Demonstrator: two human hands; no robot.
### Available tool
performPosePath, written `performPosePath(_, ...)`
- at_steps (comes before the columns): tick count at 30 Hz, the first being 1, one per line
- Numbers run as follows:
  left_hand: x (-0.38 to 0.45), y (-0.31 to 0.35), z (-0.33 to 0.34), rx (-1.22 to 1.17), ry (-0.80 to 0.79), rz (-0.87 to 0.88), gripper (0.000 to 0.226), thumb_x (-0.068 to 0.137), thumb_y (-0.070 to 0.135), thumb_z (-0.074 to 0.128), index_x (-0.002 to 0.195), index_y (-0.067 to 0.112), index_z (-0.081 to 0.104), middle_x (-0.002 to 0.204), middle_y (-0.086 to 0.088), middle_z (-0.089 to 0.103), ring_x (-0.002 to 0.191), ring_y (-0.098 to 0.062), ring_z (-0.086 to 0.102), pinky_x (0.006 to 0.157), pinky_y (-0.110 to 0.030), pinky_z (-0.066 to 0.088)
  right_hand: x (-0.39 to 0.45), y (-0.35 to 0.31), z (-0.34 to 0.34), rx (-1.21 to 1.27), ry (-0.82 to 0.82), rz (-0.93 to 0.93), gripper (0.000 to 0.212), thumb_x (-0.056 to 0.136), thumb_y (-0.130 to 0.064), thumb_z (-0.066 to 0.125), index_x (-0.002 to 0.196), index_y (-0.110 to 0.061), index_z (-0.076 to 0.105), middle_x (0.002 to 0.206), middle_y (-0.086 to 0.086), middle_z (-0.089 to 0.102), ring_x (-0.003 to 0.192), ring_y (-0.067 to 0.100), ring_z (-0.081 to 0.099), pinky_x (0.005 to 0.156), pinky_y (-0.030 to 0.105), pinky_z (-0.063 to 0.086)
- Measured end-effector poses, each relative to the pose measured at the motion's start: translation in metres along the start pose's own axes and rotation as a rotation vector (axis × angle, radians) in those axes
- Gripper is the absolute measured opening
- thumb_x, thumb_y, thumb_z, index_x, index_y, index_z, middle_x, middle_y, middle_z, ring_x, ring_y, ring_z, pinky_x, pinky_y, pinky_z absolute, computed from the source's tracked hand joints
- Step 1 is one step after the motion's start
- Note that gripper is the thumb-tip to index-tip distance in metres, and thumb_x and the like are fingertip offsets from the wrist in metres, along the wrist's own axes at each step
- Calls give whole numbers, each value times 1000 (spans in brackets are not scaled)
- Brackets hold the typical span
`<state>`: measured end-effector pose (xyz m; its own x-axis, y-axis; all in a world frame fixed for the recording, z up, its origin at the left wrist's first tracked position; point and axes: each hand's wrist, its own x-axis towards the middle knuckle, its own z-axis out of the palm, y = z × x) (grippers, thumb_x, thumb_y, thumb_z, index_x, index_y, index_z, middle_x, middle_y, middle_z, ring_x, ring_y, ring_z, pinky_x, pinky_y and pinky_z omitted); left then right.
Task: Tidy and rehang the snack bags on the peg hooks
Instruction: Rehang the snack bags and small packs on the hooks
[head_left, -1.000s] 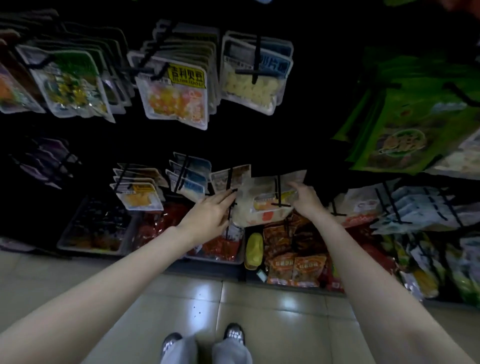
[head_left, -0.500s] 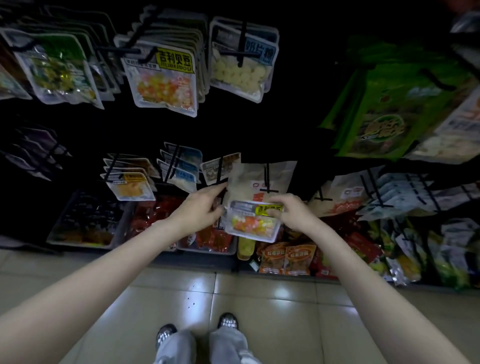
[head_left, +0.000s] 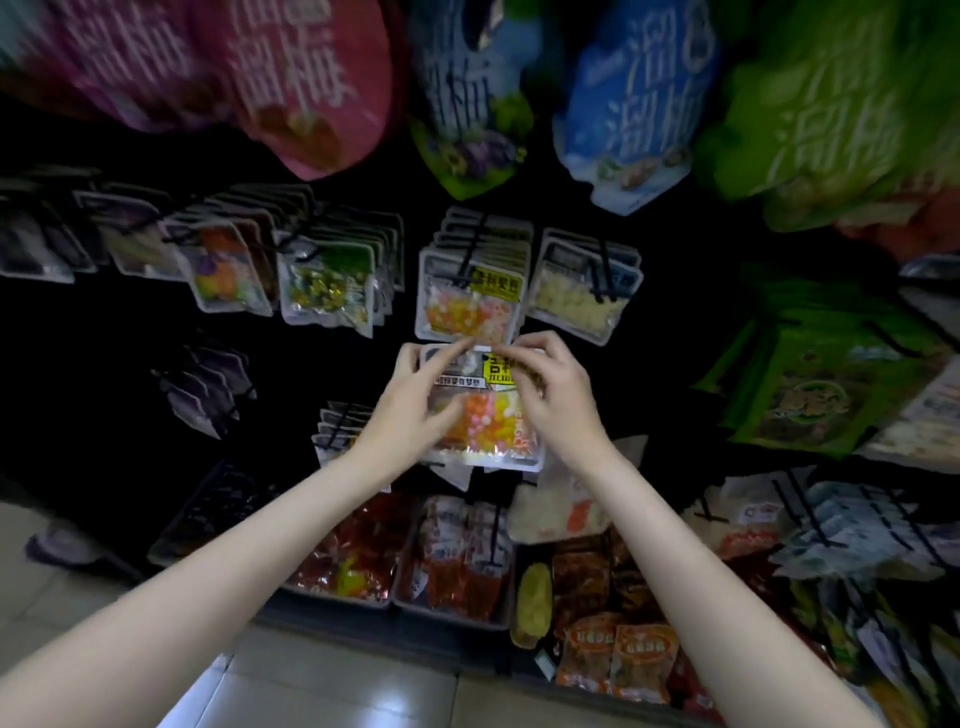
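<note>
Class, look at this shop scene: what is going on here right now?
A person stands at a dark peg-hook snack display and holds up a clear plastic snack bag with a yellow label and orange-and-yellow sweets. The left hand grips its left side, while the right hand pinches its top edge by the label. The bag sits just below a matching row of bags on a peg hook, not yet hung there. Red snack packets in trays lie lower down.

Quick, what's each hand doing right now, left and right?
Left hand: holds the left side of the snack bag.
Right hand: fingers pinch the bag's top edge by its yellow label.
</note>
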<state>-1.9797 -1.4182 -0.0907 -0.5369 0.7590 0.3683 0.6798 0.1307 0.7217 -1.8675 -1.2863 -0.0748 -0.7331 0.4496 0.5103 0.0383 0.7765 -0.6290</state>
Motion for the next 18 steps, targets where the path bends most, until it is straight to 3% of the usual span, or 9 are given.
performPosePath(2, 9, 3, -13, -16, 58, 10, 53, 92, 15, 53, 137, 38, 37, 114, -2, 35, 65, -10, 48, 65, -7, 39, 11, -13, 4, -15, 9, -34, 33, 90, 2, 53, 120, -8, 62, 113, 5, 49, 112, 8, 44, 98, 9, 30)
performPosePath(4, 20, 4, -20, -5, 100, 27, 52, 94, 12, 51, 137, 37, 38, 117, -2, 32, 66, -4, 46, 65, -4, 38, 22, -20, 8, -54, 37, -40, 35, 90, 2, 53, 123, -8, 59, 119, 9, 48, 116, 11, 43, 99, 8, 27)
performPosePath(10, 56, 1, -23, 79, 181, -33, 41, 94, 14, 53, 134, 19, 48, 125, -12, 35, 108, -21, 48, 85, -9, 28, 53, -27, 18, -188, 26, 51, 35, 92, 4, 49, 125, -1, 55, 129, 14, 41, 124, 21, 41, 98, 5, 16)
performPosePath(13, 75, 2, -23, -54, 213, -92, 36, 91, 18, 57, 127, 19, 54, 115, -6, 44, 102, -12, 44, 82, -13, 30, 60, -25, 20, -205, 26, 87, 34, 91, 5, 48, 124, 0, 56, 132, 14, 40, 127, 22, 39, 100, 4, 12)
performPosePath(16, 89, -3, -21, -69, 197, -142, 26, 87, 21, 63, 113, 15, 61, 115, -8, 59, 106, -19, 55, 82, -21, 38, 61, -21, 21, -206, 18, 105, 36, 91, 6, 49, 125, -2, 57, 134, 12, 40, 130, 21, 36, 101, 4, 9)
performPosePath(18, 92, -3, -23, -154, 166, -208, 24, 87, 17, 63, 110, 10, 62, 113, -6, 61, 100, -19, 58, 75, -19, 43, 62, -19, 21, -194, 14, 120, 37, 91, 5, 49, 126, -4, 56, 137, 11, 38, 133, 21, 33, 103, 6, 9)
